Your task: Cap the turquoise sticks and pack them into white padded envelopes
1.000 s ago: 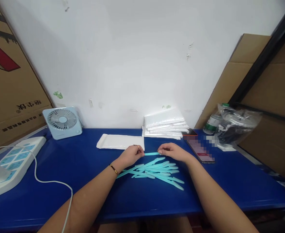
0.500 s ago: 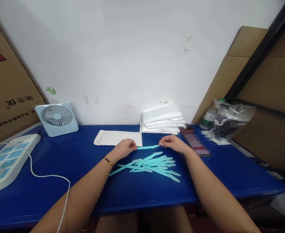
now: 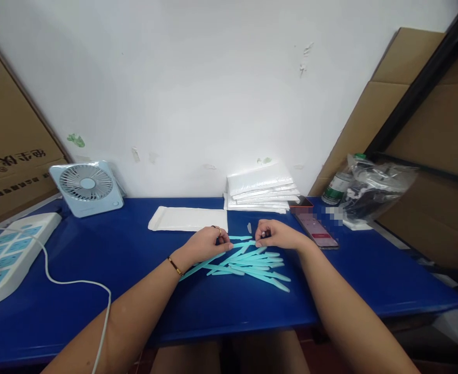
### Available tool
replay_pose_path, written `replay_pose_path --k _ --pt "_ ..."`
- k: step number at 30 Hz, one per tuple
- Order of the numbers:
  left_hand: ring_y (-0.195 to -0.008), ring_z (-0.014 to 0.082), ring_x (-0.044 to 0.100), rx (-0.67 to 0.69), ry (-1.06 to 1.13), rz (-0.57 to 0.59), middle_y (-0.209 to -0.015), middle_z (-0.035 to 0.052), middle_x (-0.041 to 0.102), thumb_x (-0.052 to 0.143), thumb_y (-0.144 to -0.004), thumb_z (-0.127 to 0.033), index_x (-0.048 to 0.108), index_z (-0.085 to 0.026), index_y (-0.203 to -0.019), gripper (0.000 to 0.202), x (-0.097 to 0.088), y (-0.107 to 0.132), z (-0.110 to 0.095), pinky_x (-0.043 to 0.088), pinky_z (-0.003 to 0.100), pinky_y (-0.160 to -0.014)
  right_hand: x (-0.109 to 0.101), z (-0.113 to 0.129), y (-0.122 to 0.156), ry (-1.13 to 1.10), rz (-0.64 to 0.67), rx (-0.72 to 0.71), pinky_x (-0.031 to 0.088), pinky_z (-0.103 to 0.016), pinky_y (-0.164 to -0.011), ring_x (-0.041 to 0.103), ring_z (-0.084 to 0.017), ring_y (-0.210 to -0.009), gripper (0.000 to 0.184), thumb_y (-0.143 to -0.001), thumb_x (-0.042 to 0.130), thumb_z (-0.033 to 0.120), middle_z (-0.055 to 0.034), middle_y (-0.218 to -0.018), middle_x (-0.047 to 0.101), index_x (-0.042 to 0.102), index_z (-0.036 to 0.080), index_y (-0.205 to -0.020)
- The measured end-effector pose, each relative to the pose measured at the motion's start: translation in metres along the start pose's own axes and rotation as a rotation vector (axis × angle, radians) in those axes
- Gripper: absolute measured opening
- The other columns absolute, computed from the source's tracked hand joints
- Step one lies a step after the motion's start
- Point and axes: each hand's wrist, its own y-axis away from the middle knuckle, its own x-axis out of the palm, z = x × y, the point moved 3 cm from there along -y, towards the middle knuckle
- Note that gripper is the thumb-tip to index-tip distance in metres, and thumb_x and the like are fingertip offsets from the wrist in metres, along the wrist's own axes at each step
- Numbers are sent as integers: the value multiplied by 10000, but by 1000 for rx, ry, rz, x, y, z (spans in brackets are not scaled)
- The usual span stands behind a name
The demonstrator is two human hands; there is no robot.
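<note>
A loose pile of thin turquoise plastic sticks lies on the blue table in front of me. My left hand, with a ring and a gold bracelet, is pinched at the pile's upper left edge on the end of one turquoise stick. My right hand is curled with its fingertips pinching the other end of that stick. A small pale cap-like piece lies on the table just beyond the hands.
A flat white pouch lies behind my left hand and a stack of white pouches sits by the wall. A phone is to the right, with a bottle and a clear bag. A fan, a power strip and its cable are at the left.
Both hands have come down from holding one stick above the table to the pile's top edge. A small pale piece now lies on the table beyond them.
</note>
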Motion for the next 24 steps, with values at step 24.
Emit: replay_pose_path --k 24 --pt "-694 153 564 -69 -43 -63 -792 8 656 503 -794 -412 656 -210 -776 254 -6 -9 20 380 246 -584 -8 -22 -3 -4 -131 39 398 -269 -638 521 -148 -709 248 -685 682 425 -14 -780 547 666 188 -757"
